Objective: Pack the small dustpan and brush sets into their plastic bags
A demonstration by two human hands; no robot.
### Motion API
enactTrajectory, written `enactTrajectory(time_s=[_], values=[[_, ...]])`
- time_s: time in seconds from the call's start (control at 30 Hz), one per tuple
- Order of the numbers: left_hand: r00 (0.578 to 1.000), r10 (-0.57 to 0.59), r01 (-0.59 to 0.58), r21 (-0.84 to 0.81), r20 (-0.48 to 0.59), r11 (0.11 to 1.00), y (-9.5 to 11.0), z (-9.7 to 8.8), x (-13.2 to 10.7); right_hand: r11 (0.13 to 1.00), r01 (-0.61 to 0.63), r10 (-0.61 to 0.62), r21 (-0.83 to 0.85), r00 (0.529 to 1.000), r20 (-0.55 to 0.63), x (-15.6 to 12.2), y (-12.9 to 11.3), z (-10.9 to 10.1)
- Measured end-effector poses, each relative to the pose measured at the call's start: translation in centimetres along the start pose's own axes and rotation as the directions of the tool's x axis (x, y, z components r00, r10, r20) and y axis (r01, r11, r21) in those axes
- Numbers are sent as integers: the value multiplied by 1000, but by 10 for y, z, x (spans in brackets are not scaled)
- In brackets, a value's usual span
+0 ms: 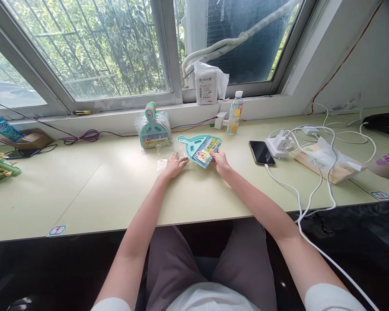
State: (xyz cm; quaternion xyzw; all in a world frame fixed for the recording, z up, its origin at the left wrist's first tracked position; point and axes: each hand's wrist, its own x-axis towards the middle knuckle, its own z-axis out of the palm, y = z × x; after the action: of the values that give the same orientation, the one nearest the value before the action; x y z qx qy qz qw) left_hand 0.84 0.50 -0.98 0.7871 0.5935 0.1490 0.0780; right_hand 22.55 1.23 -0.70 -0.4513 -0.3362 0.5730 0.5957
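Note:
A teal mini dustpan and brush set [194, 147] with a printed card lies tilted over the table, its handle toward the left. My right hand [221, 163] grips its lower right edge, thumb on the card side. My left hand [175, 166] rests on the table just left of the set, fingers stretched out, by a clear plastic wrapper [162, 164]. Whether the fingers touch the wrapper I cannot tell. Behind my left hand, a stack of similar dustpan sets [154, 129] in clear bags stands against the wall under the window.
To the right are a smartphone [262, 153], a power strip [278, 144] with looping white cables, and a tissue pack [327, 160]. A drink bottle [235, 113] stands at the back. At the far left are a cardboard box [35, 139] and green bundles [0, 169].

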Motion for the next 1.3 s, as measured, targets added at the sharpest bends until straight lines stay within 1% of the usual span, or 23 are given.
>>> enactTrajectory(time_s=[0.03,0.07,0.13,0.27,0.37,0.43,0.5,0.6,0.77,0.87,1.0,1.07,1.17,1.3], values=[[1000,-8,8,0,27,1000,-1,0,0,1000,4,-4,1,1000,-9,1,0,-1],[1000,-13,13,11,26,1000,-3,-1,0,1000,7,-7,1,1000,-17,3,-1,-3],[999,-32,32,39,-11,999,-6,-5,1,1000,7,-7,-3,1000,-30,6,-1,-6],[991,-123,127,97,-44,987,-9,-12,0,1000,-23,22,-19,999,-42,9,-2,-9],[992,-108,115,114,-65,987,-13,-12,0,998,-42,40,-52,999,-37,7,-5,-8],[994,-96,102,116,-54,988,-15,-11,-1,994,-60,57,-92,998,-27,5,-7,-7],[993,-109,114,126,-45,985,-18,-11,-2,988,-75,75,-136,997,-10,4,-9,-7],[986,-153,162,148,-70,976,-21,-13,-4,981,-79,89,-175,995,47,4,-12,-6],[958,-233,260,168,-166,951,-25,-14,-5,973,-85,118,-215,982,146,3,-15,-4],[943,-250,280,122,-219,952,-30,-12,-2,973,-49,81,-226,987,137,1,-14,-2],[941,-243,276,115,-237,954,-31,-8,2,971,61,-54,-231,998,35,2,-12,-2],[943,-234,269,129,-235,955,-28,-7,2,971,94,-92,-219,996,21,2,-11,-2],[943,-211,250,133,-256,959,-23,-8,2,975,88,-76,-205,995,66,0,-12,-1],[945,-85,150,187,-317,971,-12,-15,-1,978,66,-33,-197,985,167,-6,-9,6]])
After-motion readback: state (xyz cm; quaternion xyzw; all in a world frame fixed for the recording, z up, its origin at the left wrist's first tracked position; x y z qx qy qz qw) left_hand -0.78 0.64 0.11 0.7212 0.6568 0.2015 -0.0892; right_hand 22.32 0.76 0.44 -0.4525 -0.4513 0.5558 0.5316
